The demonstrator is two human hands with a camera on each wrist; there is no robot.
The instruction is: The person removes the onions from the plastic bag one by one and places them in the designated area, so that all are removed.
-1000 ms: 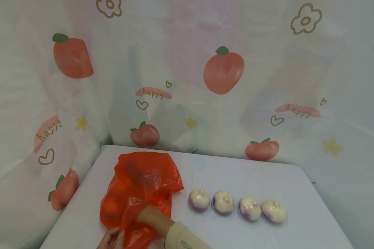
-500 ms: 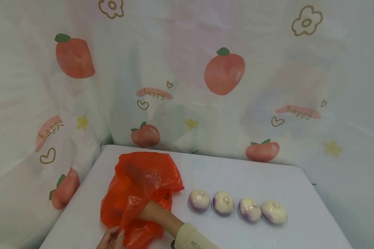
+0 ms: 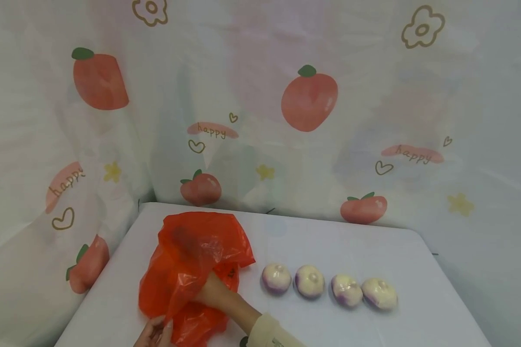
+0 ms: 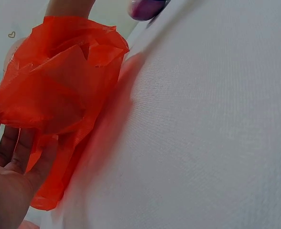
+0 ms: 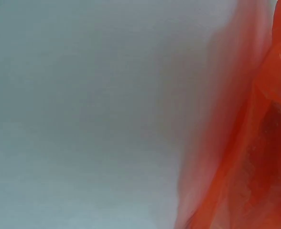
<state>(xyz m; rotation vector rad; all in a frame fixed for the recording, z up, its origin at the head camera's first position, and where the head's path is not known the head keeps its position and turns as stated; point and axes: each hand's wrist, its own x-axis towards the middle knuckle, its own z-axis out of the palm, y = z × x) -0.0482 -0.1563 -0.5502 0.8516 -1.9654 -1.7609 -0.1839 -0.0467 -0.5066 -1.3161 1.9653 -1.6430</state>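
A translucent red plastic bag (image 3: 191, 246) lies on the left part of the white table. My left hand (image 3: 154, 332) pinches its near edge between thumb and fingers; the left wrist view shows the thumb (image 4: 47, 155) against the bag. My right hand (image 3: 208, 291) reaches in through the bag's opening, up to about the wrist. Red film hides its fingers, so whether they hold anything cannot be seen. In the right wrist view only the bag (image 5: 260, 167) and white cloth show. Dark, blurred shapes show through the bag.
Several round white vegetables with purple sides, like turnips (image 3: 309, 281), stand in a row right of the bag. Part of one purple vegetable (image 4: 145, 8) shows in the left wrist view. A printed fruit-pattern curtain (image 3: 252, 96) hangs behind the white table (image 3: 343, 250).
My right forearm has shifted a little right, drawing slightly back, with the hand still inside the bag. The orange-looking lump low in the bag has become less distinct. My left hand stays put.
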